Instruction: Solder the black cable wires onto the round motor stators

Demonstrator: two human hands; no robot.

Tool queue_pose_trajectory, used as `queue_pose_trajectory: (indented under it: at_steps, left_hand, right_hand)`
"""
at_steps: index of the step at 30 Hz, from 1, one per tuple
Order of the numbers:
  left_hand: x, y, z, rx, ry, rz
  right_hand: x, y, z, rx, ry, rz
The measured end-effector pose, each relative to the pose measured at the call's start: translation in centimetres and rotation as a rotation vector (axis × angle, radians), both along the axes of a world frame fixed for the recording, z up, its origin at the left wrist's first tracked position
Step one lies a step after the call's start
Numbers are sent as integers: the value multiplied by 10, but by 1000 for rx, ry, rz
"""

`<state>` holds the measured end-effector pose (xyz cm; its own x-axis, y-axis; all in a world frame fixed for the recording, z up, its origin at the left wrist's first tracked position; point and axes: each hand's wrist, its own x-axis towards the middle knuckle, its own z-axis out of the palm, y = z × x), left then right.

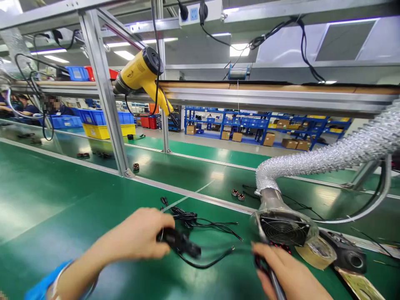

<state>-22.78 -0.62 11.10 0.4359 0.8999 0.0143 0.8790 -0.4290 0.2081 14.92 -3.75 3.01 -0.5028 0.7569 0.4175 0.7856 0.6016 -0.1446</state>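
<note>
My left hand is closed round a bundled black cable, smeared by motion; one bare-ended length trails right over the green bench. Lower right, my right hand is closed on a slim, dark-and-grey pen-shaped tool; blur hides its exact kind. Faint dark streaks run between the hands, perhaps more cable. Behind my left hand lies a pile of black cables with stripped ends pointing right. Just beyond my right hand stands a fume extractor fan; small red-and-black parts show at its base, partly hidden.
A silver flexible duct rises from the extractor. Tape roll and black device sit at right. Two copper-wound parts lie on the conveyor behind the metal rail. A yellow heat gun hangs overhead by an upright post.
</note>
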Motion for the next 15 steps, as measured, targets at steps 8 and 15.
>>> queue_pose_trajectory:
  at_steps: [8,15]
  left_hand:
    - [-26,179,-22,205,-250,414]
    - [-53,205,-108,143,-382,455]
  right_hand:
    - [-123,242,90,-80,-184,-285]
    - [-140,305,24,-219,-274,-413]
